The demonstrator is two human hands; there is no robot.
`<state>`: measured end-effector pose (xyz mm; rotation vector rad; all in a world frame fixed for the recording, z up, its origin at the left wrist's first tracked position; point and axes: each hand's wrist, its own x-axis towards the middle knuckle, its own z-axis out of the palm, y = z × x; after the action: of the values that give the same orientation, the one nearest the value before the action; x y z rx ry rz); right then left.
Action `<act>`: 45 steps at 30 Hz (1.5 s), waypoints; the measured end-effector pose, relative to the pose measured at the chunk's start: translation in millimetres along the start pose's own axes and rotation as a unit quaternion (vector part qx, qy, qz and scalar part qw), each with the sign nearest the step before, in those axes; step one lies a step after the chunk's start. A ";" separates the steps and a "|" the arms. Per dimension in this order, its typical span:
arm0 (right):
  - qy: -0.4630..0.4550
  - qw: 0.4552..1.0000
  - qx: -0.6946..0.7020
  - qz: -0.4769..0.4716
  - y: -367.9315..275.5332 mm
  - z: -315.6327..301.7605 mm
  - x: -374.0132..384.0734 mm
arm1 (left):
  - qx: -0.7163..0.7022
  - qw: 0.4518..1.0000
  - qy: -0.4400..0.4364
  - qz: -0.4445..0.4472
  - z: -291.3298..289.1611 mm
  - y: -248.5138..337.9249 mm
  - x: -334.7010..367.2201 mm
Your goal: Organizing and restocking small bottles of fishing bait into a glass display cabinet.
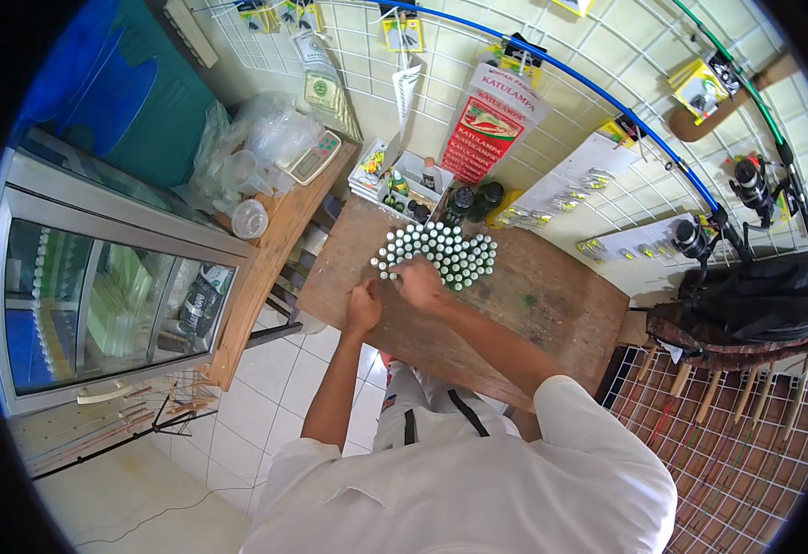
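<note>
Several small bottles with white caps [459, 247] stand upright in a tight cluster on the wooden table [542, 314]. Over the near left side of that cluster is my right hand [419, 283], its fingers curled down at the caps and closed. Beside it, to the left and close to the table's edge, my left hand [364, 307] is closed like a fist. Whatever either hand may hold is hidden by the fingers. The two hands are near each other but apart.
Behind the cluster are dark bottles [487, 199] and a white box [409, 174] of small containers. A digital scale [313, 159] and clear cup [249, 220] occupy the side shelf. A glass cabinet [118, 286] stands left; fishing reels [694, 238] hang right.
</note>
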<state>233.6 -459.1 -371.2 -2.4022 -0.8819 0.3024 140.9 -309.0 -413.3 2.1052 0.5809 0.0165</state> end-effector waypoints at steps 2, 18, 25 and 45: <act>-0.038 0.998 -0.041 -0.030 6.6 10.5 9.3 | 0.011 0.999 -0.036 -0.009 13.8 3.7 4.4; -0.012 0.978 -0.167 -0.126 15.2 45.8 10.1 | 0.039 0.989 -0.141 0.003 10.8 -18.6 18.6; 0.030 0.987 -0.088 -0.135 -18.6 30.2 -14.2 | 0.033 0.990 -0.027 0.132 -12.5 -18.0 -7.7; -0.141 0.958 0.185 -0.170 -149.2 -27.2 -24.7 | -0.140 0.987 0.017 0.080 -122.3 3.2 -124.9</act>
<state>146.9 -393.0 -263.0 -1.8524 -1.2244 0.6252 3.1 -265.6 -314.7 1.8742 0.4013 0.2132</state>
